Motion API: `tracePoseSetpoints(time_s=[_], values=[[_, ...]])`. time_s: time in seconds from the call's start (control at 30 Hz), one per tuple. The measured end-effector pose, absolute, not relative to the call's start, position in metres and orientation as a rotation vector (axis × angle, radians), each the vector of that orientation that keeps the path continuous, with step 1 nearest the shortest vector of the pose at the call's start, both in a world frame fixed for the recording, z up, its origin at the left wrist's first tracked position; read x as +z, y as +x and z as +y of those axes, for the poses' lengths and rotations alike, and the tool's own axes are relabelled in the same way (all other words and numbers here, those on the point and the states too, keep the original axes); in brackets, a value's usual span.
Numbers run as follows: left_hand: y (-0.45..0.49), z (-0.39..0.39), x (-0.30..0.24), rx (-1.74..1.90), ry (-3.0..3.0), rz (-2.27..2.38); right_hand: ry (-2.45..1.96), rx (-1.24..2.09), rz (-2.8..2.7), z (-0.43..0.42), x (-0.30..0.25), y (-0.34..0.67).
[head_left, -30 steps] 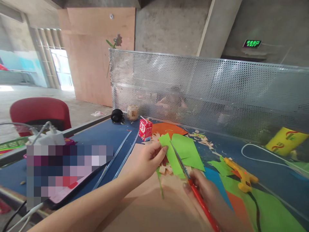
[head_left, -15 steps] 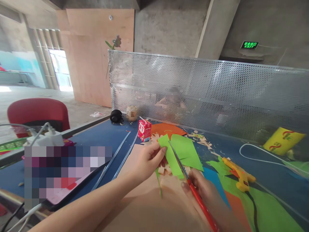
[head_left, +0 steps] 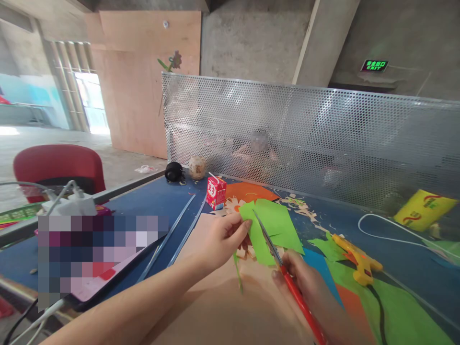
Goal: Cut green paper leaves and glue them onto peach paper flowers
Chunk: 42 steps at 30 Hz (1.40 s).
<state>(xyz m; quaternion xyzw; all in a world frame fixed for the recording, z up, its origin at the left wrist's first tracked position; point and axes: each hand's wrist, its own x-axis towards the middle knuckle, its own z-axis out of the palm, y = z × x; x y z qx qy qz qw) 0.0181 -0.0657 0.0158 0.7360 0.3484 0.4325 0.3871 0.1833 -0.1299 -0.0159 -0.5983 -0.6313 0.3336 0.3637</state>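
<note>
Head view: the left hand point(head_left: 223, 237) pinches a green paper strip point(head_left: 257, 237), and the right hand point(head_left: 300, 273) is wrapped round the red-handled scissors point(head_left: 295, 292), whose blades lie along the strip, between the hands above the worktop point(head_left: 151, 196). Since half a second ago the strip has shifted slightly rightward, baring more of a paper flower point(head_left: 236, 208) behind; the cutting itself seems hardly further on, judging by the near-unchanged blades

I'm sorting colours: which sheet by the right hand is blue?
The sheet between right hand and yellow glue gun, unlike adjoining green paper and orange paper.
</note>
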Motion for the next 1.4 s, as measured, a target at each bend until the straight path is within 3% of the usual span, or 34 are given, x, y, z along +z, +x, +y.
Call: tracePoseSetpoints(time_s=[1.4], values=[[0.0179, -0.0591, 0.0087, 1.213, 1.739, 0.87, -1.581, 0.732, -1.672, -0.1321, -0.0105, 0.1787]])
